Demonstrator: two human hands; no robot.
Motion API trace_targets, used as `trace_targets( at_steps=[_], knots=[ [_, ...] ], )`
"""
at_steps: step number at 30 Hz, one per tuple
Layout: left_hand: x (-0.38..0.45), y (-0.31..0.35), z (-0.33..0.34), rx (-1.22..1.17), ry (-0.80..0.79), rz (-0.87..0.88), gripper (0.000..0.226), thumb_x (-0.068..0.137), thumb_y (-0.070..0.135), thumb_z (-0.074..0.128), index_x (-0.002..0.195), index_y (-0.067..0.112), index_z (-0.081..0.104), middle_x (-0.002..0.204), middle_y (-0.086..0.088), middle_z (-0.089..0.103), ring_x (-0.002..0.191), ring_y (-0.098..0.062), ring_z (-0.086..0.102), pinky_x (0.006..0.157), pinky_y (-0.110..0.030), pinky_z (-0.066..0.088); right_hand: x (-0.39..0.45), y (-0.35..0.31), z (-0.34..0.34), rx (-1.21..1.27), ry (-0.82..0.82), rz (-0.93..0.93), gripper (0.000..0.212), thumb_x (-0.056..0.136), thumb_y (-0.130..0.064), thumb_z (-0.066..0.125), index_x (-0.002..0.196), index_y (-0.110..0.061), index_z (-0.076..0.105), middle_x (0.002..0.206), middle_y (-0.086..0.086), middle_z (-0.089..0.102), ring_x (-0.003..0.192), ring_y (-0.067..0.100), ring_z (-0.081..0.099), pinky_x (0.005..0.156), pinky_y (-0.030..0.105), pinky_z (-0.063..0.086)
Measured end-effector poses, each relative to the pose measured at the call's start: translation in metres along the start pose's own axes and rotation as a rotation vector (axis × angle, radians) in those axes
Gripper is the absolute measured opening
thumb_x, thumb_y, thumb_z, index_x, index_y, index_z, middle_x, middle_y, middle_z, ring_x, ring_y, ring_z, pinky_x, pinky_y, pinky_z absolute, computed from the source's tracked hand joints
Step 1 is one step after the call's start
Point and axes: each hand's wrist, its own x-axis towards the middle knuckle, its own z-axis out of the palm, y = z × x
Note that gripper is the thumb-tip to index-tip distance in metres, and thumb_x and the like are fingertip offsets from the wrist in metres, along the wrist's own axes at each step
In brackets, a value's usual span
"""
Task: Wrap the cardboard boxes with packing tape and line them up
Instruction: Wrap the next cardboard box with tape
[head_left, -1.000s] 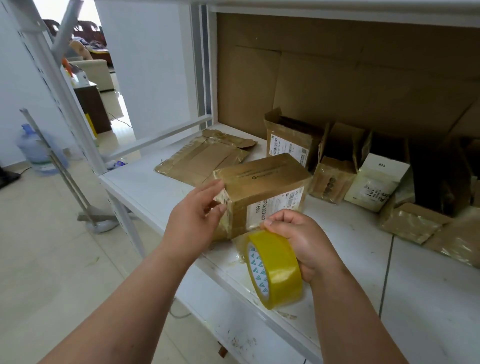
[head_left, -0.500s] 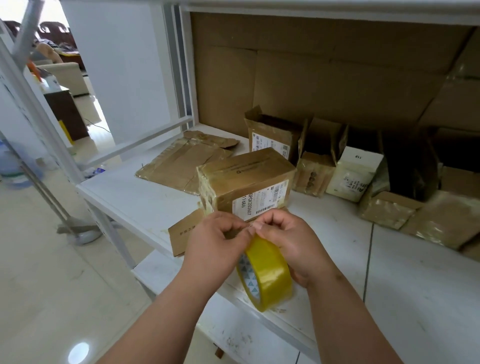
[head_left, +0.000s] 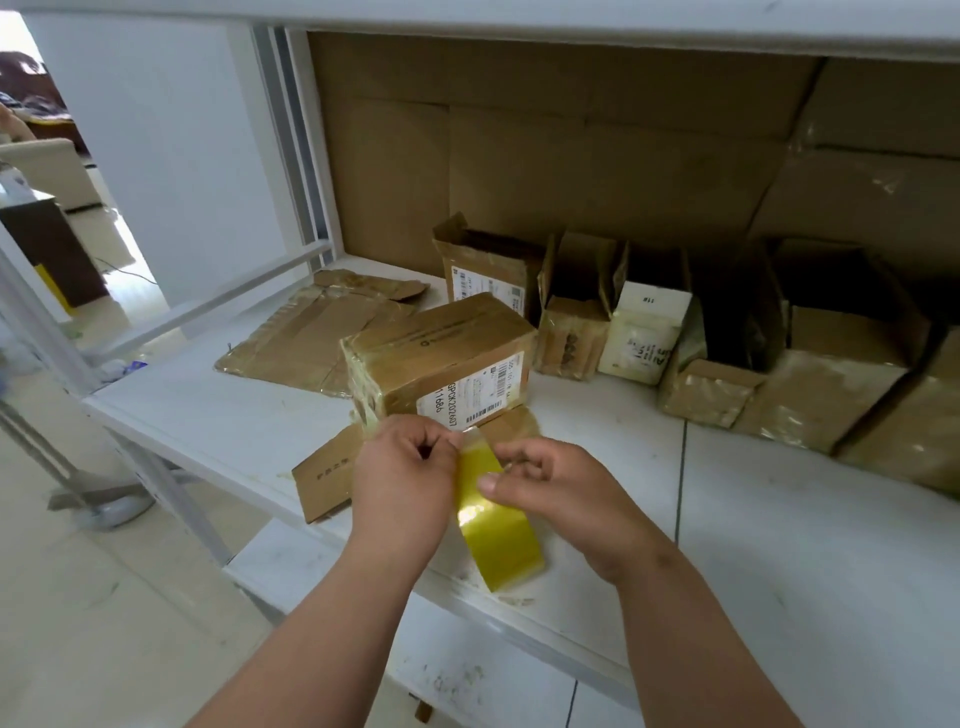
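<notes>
Head view, looking down over your forearms at a white shelf (head_left: 779, 519). Your left hand (head_left: 405, 467) is curled, its fingertips pinching the free end of the tape just above the yellow tape roll (head_left: 493, 519). Your right hand (head_left: 550, 493) grips the roll from the right side, thumb laid across the glossy outer band and fingers bent round the far edge. The roll stands on its edge, tilted, near the front lip of the shelf; whether it touches the surface you cannot tell, since your hands hide part of it.

Just beyond your knuckles sits the closed cardboard box (head_left: 441, 358), turned at an angle, with a white barcode label (head_left: 478, 395) on the face toward you and shiny tape over its left end. A loose cardboard flap (head_left: 327, 473) lies flat under and in front of it, jutting past the shelf's front edge on the left. Neither hand touches the box.

Behind the box to the left, a flattened carton (head_left: 311, 343) lies on the shelf. Along the back stands a row of open boxes (head_left: 488, 270), among them a small white box (head_left: 649, 332), and further right some low taped boxes (head_left: 831, 395) side by side. Large brown cardboard sheets (head_left: 571, 156) line the rear. Left of the shelf you see pale floor tiles (head_left: 78, 597).
</notes>
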Motion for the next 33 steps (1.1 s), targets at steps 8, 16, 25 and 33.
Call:
trace_targets(
  at_steps=[8, 16, 25, 33],
  knots=[
    [-0.009, 0.021, 0.027, 0.142, -0.080, 0.373, 0.026, 0.095, 0.019, 0.064, 0.120, 0.023, 0.071, 0.134, 0.009, 0.060, 0.116, -0.010, 0.045, 0.095, -0.017, 0.031, -0.023, 0.009, -0.047, -0.302, 0.365, -0.172, 0.023, 0.085, -0.025, 0.074, 0.103, -0.037, 0.065, 0.066, -0.012, 0.052, 0.068, 0.005, 0.053, 0.070, 0.028, 0.047],
    [0.032, 0.030, 0.016, 0.813, 0.017, 0.574, 0.064, 0.080, 0.037, 0.071, 0.140, 0.024, 0.053, 0.152, -0.010, 0.039, 0.143, -0.036, 0.018, 0.119, -0.058, 0.005, -0.028, 0.043, -0.068, -1.072, 0.449, 0.023, 0.040, 0.089, -0.022, 0.054, 0.125, -0.038, 0.054, 0.131, -0.012, 0.055, 0.125, 0.014, 0.048, 0.105, 0.037, 0.018],
    [0.073, 0.032, -0.008, 1.143, -0.195, 0.271, 0.069, 0.091, 0.059, 0.047, 0.152, 0.049, 0.017, 0.166, -0.004, 0.001, 0.150, -0.040, -0.012, 0.116, -0.066, -0.006, 0.001, 0.027, -0.055, -1.056, 0.517, -0.015, 0.035, 0.091, -0.043, 0.053, 0.125, -0.039, 0.057, 0.133, -0.009, 0.044, 0.128, 0.019, 0.037, 0.111, 0.045, 0.014],
    [0.077, 0.016, -0.023, 0.941, -0.359, 0.229, 0.060, 0.099, 0.056, 0.041, 0.151, 0.053, 0.012, 0.165, 0.001, 0.012, 0.150, -0.040, -0.002, 0.118, -0.055, 0.026, 0.044, 0.007, -0.021, -0.937, 0.418, -0.175, 0.063, 0.092, -0.038, 0.053, 0.149, -0.038, 0.026, 0.159, -0.003, 0.020, 0.145, 0.023, 0.015, 0.117, 0.049, 0.011]
  ],
)
